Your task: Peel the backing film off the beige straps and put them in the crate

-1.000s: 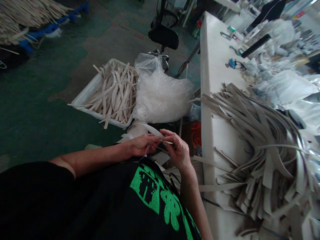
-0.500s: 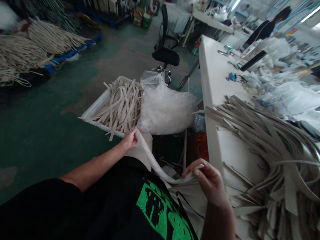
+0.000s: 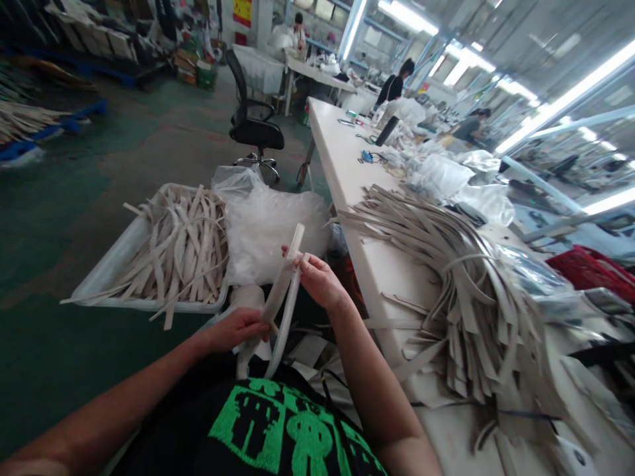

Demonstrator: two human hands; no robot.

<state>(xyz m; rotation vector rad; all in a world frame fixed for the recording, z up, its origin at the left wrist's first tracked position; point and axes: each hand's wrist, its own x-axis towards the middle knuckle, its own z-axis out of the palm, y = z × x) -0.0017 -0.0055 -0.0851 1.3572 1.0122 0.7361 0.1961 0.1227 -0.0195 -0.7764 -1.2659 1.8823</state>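
In front of my body a pale fabric strip [image 3: 278,291] is held up, with two lengths side by side; whether they are one strip doubled over I cannot tell. My right hand [image 3: 320,277] pinches both lengths near their upper ends. Lower down, my left hand [image 3: 247,328] has its fingers closed around the wider length. Just beyond the hands sits a stuffed clear plastic bag [image 3: 268,228]. Left of it, similar strips [image 3: 186,244] are heaped in a white plastic tub [image 3: 106,274], some hanging over its rim.
On the right a long white table [image 3: 342,172] carries a large bundle of beige strips [image 3: 461,284], plastic bags and small tools. A black office chair [image 3: 255,132] stands behind the bag. A red crate [image 3: 595,271] lies at far right. Several people work in the background.
My view has swung right and upward. My right hand has come from beside the table edge up to the strip's ends, and the sagging length is now held as two upright lengths.
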